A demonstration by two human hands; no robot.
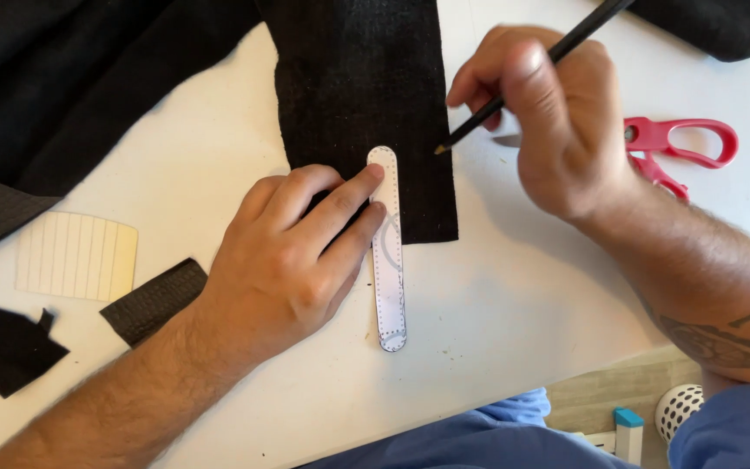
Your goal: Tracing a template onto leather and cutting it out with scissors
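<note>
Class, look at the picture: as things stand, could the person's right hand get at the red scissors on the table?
Probably yes. The red scissors lie on the white table just beyond the right hand, with nothing between them. But that hand holds a black pencil, which would hamper a grip.

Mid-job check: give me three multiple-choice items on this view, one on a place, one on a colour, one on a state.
1. Where do the scissors lie?
A. under the black fabric
B. on the white table behind the right hand
C. in the left hand

2. What colour are the scissor handles?
A. red
B. blue
C. yellow

3. What is the left hand doing?
A. lifted off the table
B. gripping the pencil
C. pressing the paper template flat

Answers: 1 B, they rest past the right hand; 2 A, the loops are red; 3 C, fingers lie on the strip, over the black fabric; the right hand holds the pencil.
</note>
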